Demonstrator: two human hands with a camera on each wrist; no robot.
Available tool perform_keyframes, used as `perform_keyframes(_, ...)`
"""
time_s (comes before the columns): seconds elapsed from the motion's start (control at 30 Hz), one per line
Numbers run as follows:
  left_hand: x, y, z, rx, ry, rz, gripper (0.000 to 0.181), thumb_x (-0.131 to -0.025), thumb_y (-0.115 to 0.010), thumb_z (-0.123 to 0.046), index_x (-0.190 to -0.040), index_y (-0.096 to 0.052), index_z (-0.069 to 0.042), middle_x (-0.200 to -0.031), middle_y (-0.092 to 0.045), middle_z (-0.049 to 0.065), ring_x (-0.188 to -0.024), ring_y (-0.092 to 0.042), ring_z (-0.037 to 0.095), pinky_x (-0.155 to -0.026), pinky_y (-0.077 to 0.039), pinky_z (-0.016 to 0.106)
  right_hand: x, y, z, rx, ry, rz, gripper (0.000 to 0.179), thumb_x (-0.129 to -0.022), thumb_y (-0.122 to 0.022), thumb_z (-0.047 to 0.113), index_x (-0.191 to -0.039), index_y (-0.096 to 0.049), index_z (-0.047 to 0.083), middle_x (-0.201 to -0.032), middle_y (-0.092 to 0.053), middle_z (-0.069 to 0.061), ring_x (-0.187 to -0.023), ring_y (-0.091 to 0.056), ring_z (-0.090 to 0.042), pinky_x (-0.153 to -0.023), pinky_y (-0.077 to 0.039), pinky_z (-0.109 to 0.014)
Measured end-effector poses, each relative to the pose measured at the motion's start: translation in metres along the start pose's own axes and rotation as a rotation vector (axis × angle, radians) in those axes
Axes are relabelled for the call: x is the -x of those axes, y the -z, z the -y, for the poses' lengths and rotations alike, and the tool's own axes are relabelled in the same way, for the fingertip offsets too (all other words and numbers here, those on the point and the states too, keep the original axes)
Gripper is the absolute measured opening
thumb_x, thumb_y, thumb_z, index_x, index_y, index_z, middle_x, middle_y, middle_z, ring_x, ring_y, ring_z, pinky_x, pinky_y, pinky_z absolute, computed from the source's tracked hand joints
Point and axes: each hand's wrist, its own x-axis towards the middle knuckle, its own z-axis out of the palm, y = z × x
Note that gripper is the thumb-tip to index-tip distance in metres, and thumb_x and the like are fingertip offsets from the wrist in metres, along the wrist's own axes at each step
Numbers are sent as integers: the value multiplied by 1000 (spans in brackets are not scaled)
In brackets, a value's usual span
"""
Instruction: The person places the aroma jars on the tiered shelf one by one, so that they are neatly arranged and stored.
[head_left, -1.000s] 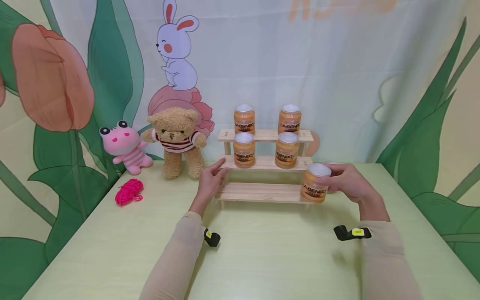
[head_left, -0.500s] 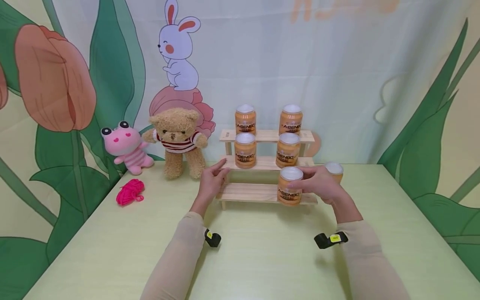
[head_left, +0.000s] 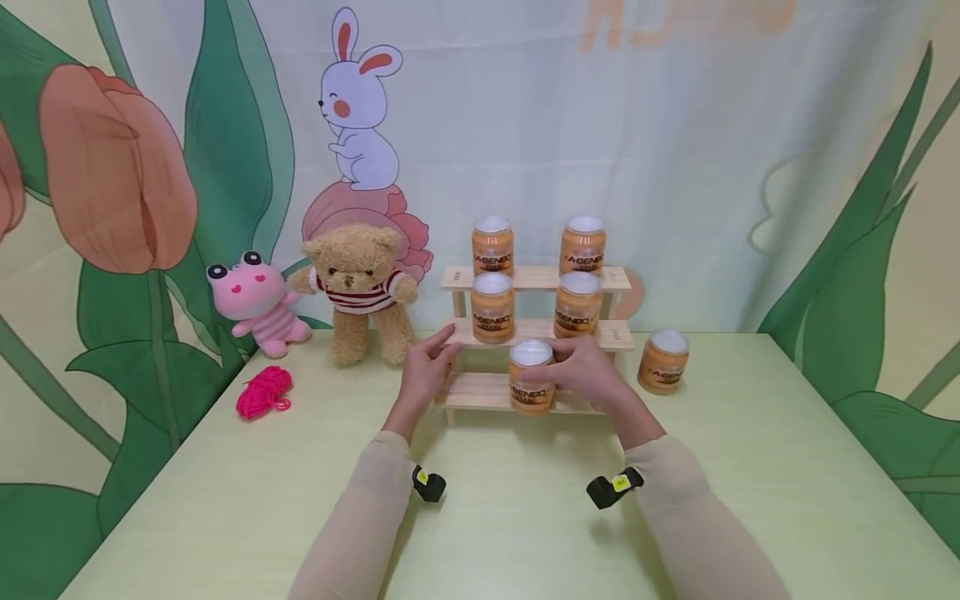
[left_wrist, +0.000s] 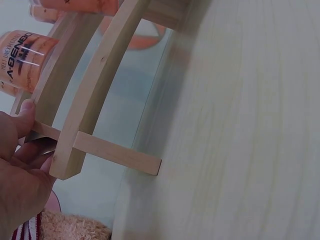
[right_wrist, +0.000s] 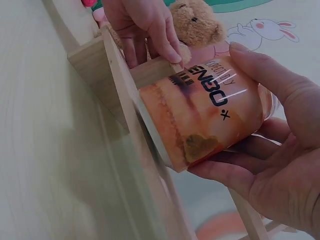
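A three-tier wooden display shelf (head_left: 476, 386) stands on the table. My left hand (head_left: 422, 379) grips its left end at the middle tier; the left wrist view shows the thumb (left_wrist: 26, 117) by the board and the fingers curled beneath. My right hand (head_left: 592, 372) holds an orange can (head_left: 531, 390) with a white top and dark "A-BENBO" lettering, close over the bottom tier near its middle. In the right wrist view, thumb and fingers wrap the can (right_wrist: 205, 112), its base right at the board. Two cans stand upright on the middle tier, and two on the top.
Another orange can (head_left: 663, 362) stands on the table (head_left: 517, 508) right of the shelf. At the left are a teddy bear (head_left: 352, 292) in a striped shirt, a pink frog plush (head_left: 258, 304) and a bundle of pink yarn (head_left: 264, 392). A printed curtain (head_left: 697, 167) hangs behind.
My right hand has carried the can leftward along the bottom tier, from its right end to near the middle, uncovering the can on the table. The left hand has stayed at the shelf.
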Motion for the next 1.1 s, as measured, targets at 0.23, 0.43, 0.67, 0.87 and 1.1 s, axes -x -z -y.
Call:
perform_keyframes(0.23, 0, 1, 1, 2, -24, 6, 42, -97, -68, -18, -138, -62, -10, -82, -69, 3, -53, -42, 7, -46, -33, 20, -9, -16, 5, 88, 8, -24, 61, -70, -93, 36, -123, -73, 14, -106, -75, -3, -98, -69, -21, -85, -53, -39)
perform_keyframes(0.43, 0, 0, 2, -8, -32, 1, 41, -97, -68, -17, -137, -63, -10, -84, -70, 4, -52, -43, 7, -46, -33, 20, -16, -27, 10, 117, -36, -39, 59, -66, -94, 44, -117, -77, 20, -101, -75, 3, -95, -69, -18, -84, -51, -38)
perform_keyframes(0.67, -1, 1, 4, -14, -30, 6, 42, -97, -68, -18, -138, -62, -11, -92, -73, 9, -54, -44, 7, -47, -34, 19, -19, -33, 18, 122, -32, -25, 61, -67, -95, 39, -120, -75, 19, -103, -75, 2, -98, -68, -19, -86, -52, -39)
perform_keyframes(0.87, 0, 2, 3, -40, -7, -3, 42, -97, -68, -21, -138, -63, -12, -95, -74, 10, -58, -47, 9, -50, -37, 19, -23, -37, 16, 91, -42, 16, 61, -70, -93, 36, -125, -73, 19, -107, -74, 1, -100, -68, -19, -88, -52, -39)
perform_keyframes(1.1, -1, 1, 2, -22, -10, 16, 44, -97, -68, -21, -139, -60, -11, -106, -70, 25, -56, -46, 7, -50, -36, 18, -26, -41, 12, 40, -23, 5, 62, -67, -95, 33, -123, -73, 17, -111, -74, -2, -103, -68, -20, -90, -52, -40)
